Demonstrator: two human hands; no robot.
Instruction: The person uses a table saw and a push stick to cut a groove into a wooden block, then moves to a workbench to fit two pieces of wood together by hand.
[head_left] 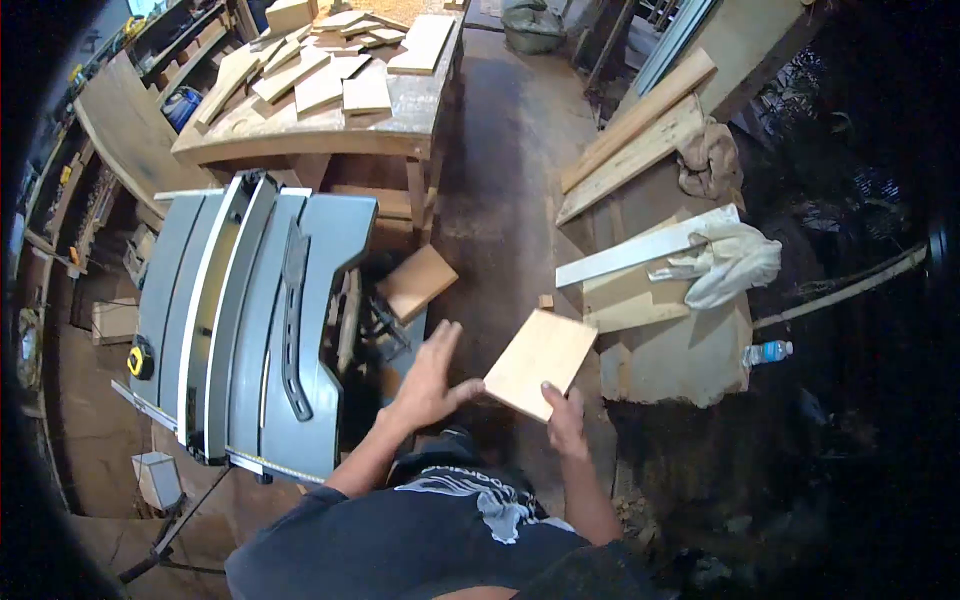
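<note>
A flat, pale rectangular wooden board [540, 358] is in my right hand [567, 420], the thumb lying on its upper face near the lower right edge. My left hand [430, 385] is off the board's left corner, fingers stretched out and thumb apart, its thumb tip close to that corner. To the left of my left hand stands a grey table saw [325, 235] with a long fence [225, 300] across its top. Another wooden board [418, 283] leans low beside the saw, just beyond my left hand.
A workbench [300, 148] at the back carries several cut wood pieces [367, 92]. On the right, a ledge [680, 365] holds planks [635, 160], a white cloth [735, 260] and a plastic bottle [768, 352]. A yellow tape measure [140, 358] sits on the saw's left edge.
</note>
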